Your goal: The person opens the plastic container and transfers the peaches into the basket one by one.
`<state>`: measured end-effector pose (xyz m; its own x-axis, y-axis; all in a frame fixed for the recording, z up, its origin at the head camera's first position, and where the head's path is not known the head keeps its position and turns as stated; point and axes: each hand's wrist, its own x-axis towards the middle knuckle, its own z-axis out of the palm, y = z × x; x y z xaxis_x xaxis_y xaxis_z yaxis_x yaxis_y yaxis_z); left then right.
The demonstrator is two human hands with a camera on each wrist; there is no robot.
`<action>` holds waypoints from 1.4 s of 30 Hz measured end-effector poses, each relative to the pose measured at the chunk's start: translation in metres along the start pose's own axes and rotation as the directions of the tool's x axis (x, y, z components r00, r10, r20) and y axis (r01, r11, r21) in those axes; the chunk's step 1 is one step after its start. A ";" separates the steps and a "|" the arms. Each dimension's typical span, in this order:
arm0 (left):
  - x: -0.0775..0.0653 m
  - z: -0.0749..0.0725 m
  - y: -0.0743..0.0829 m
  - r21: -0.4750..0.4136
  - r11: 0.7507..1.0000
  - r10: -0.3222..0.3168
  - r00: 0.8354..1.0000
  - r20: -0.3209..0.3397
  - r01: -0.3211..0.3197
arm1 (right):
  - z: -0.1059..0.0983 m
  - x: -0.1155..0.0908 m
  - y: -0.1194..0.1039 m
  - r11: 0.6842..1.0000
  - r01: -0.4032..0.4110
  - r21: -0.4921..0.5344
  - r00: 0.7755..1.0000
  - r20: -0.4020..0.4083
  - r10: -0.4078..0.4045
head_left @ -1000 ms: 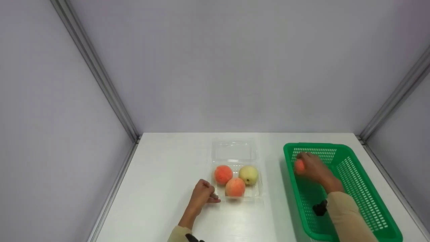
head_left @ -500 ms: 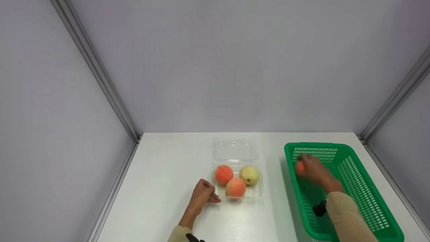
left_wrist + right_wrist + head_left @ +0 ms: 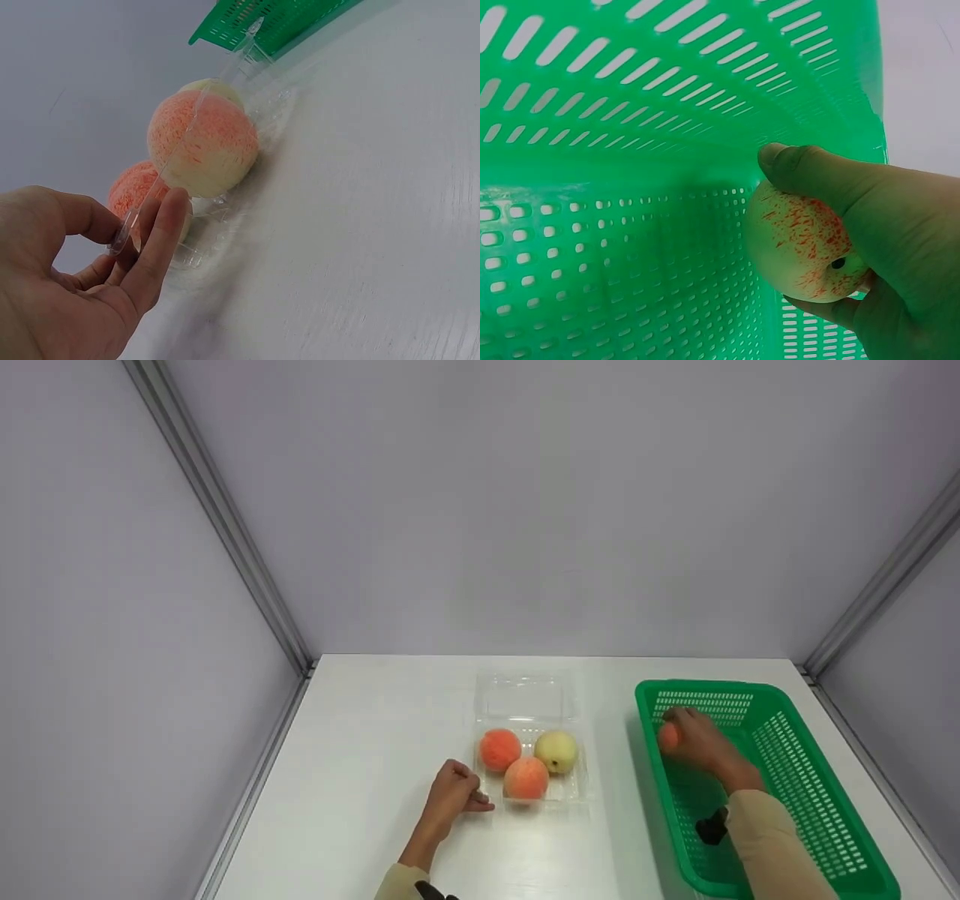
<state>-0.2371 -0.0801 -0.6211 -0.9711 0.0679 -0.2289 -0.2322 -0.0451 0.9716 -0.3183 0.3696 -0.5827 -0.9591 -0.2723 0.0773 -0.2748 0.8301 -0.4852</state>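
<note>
My right hand is inside the green basket, near its far left corner. It grips an orange-red peach; the right wrist view shows this peach pale with red flecks and a small dark hole, thumb above and fingers below. My left hand is at the near left corner of a clear plastic clamshell box, pinching its rim between thumb and fingers. Inside the box sit a red-orange peach, a lighter orange peach and a yellow-green fruit.
The box's clear lid lies folded back behind it. Box and basket stand on a white table, with the slotted basket to the right. Grey panels enclose the back and both sides.
</note>
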 end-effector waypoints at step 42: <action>0.002 0.001 -0.002 0.026 1.000 -0.015 1.000 -0.019 0.015 | 0.006 -0.008 0.007 0.999 -0.032 0.020 0.998 0.057 0.031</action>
<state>-0.2382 -0.0794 -0.6229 -0.9684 0.0495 -0.2444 -0.2456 -0.0183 0.9692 -0.3122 0.3740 -0.5919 -0.9617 -0.2738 0.0123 -0.2424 0.8287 -0.5044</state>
